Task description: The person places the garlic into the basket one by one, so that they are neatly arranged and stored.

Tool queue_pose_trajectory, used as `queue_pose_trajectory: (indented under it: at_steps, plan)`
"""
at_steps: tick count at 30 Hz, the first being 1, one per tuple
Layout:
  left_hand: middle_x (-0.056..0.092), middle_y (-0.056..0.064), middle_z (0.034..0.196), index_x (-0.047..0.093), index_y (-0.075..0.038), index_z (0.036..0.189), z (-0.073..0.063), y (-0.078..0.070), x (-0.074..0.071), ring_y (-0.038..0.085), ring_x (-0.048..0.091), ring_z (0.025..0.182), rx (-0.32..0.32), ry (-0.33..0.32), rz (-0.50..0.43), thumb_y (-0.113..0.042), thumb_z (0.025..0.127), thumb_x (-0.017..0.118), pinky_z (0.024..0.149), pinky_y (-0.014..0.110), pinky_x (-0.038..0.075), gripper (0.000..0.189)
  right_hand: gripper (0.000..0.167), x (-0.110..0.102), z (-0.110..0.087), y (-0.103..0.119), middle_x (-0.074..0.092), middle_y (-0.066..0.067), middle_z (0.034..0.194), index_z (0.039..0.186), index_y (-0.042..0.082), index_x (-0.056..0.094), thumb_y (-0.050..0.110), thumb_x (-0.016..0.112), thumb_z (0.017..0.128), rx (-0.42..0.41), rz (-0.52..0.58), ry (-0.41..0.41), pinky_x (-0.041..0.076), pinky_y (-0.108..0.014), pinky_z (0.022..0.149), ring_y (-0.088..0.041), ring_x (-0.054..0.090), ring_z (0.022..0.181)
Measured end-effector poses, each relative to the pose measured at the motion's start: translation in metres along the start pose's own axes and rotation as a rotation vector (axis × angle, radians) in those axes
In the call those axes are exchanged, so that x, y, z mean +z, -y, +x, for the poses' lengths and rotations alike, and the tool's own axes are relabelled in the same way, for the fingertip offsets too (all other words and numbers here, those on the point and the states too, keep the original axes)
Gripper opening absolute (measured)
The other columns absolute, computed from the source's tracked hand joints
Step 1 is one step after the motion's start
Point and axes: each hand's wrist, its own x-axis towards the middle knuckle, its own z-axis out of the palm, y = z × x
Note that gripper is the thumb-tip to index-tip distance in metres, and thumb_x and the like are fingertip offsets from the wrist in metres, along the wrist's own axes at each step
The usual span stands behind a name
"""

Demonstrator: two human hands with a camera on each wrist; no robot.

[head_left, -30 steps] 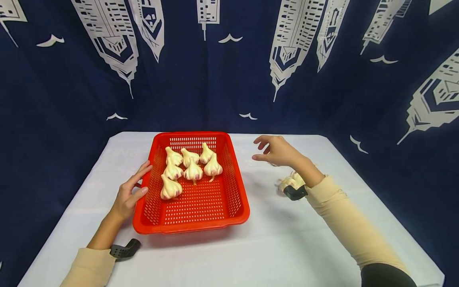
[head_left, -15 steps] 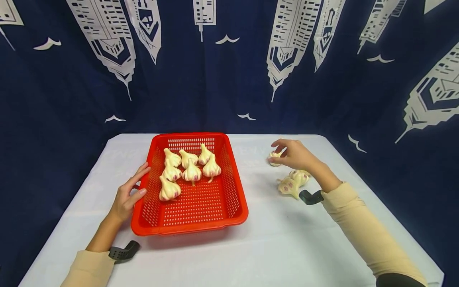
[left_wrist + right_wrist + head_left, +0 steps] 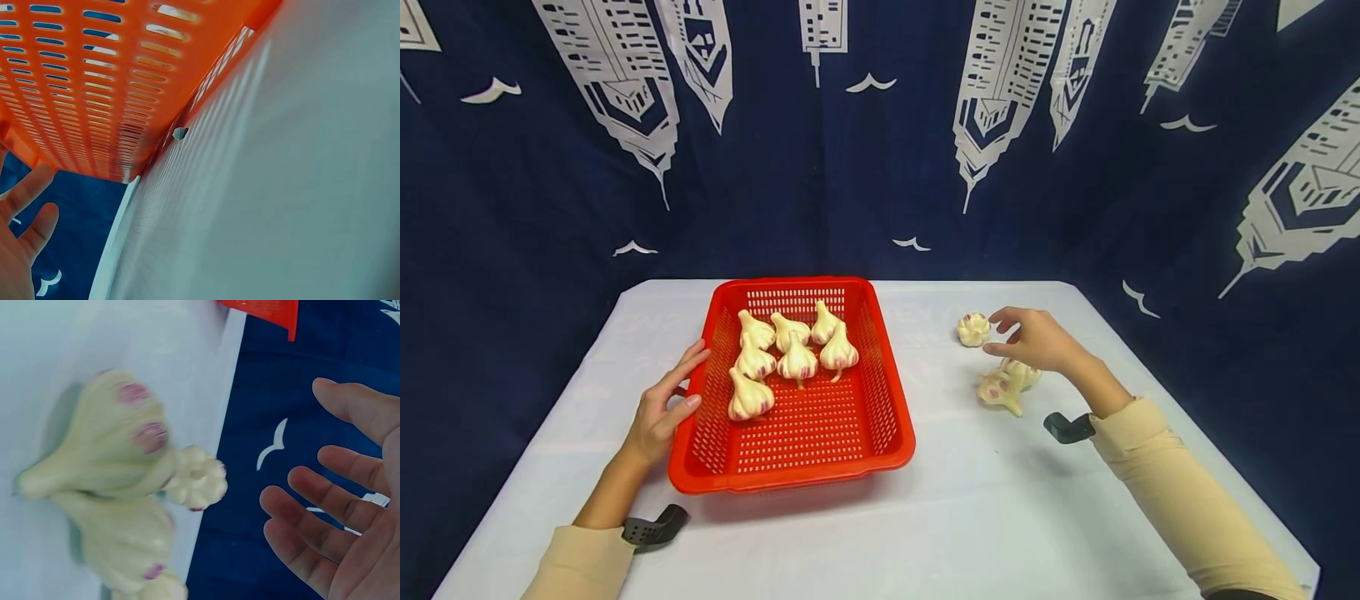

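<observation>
At the basket's left side, my left hand (image 3: 655, 417) touches the rim, its fingers extended rather than wrapped round it. Several garlic bulbs (image 3: 797, 360) with purple marks lie inside the red basket (image 3: 797, 475), grouped toward its back and left. Off to the right, my right hand (image 3: 1037, 340) hovers over the table with relaxed, spread fingers and holds nothing. A single garlic bulb (image 3: 973, 330) sits just left of its fingertips. More garlic bulbs (image 3: 106, 440) lie close together below that hand, partly covered by it in the head view.
A white cloth covers the table (image 3: 970, 517). Behind it hangs a dark blue curtain (image 3: 820, 183) with white building shapes. Dark wrist mounts (image 3: 1067, 427) stick out from both wrists.
My right hand has moved rightward and a little nearer, away from the basket, bringing the single garlic bulb into sight. The left hand has stayed at the basket's rim.
</observation>
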Motion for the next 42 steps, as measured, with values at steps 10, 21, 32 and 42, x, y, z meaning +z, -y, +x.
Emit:
queue_pose_trajectory:
  at_steps: [10,21,32,42]
  plan:
    - [0.042,0.019,0.151,0.053,0.002,0.139,0.0,0.0,0.002,0.001,0.05,0.118,-0.001,-0.016,-0.016,-0.006,0.081,0.05,0.078,0.02,0.04,0.058,0.05,0.017,-0.013,-0.022,0.064,-0.022,0.107,0.122,-0.005,0.06,0.02,0.079,0.083,0.024,0.033,0.022,0.054,-0.037,0.07,-0.024,0.063,0.081]
    - [0.042,0.02,0.151,0.053,0.002,0.139,0.0,0.001,0.0,0.0,0.05,0.119,0.008,-0.012,-0.002,-0.006,0.082,0.05,0.078,0.019,0.04,0.059,0.06,0.032,-0.018,-0.03,0.063,-0.02,0.108,0.12,-0.007,0.063,0.021,0.087,0.074,0.005,0.012,0.043,0.051,-0.034,0.069,-0.025,0.06,0.082]
    - [0.041,0.023,0.151,0.051,0.005,0.139,0.0,0.001,0.0,-0.001,0.049,0.117,0.019,0.012,0.007,-0.004,0.083,0.05,0.078,0.019,0.04,0.057,0.064,0.045,-0.022,-0.033,0.065,-0.018,0.105,0.123,-0.006,0.061,0.025,0.087,0.074,-0.015,-0.01,0.066,0.048,-0.034,0.067,-0.02,0.054,0.073]
    - [0.045,0.017,0.149,0.055,0.007,0.135,0.0,-0.001,0.003,0.004,0.053,0.112,0.019,-0.038,-0.025,-0.003,0.079,0.051,0.076,0.019,0.04,0.057,0.063,0.051,-0.025,-0.032,0.065,-0.017,0.101,0.122,-0.009,0.061,0.026,0.086,0.075,-0.012,-0.012,0.056,0.05,-0.036,0.068,-0.019,0.056,0.074]
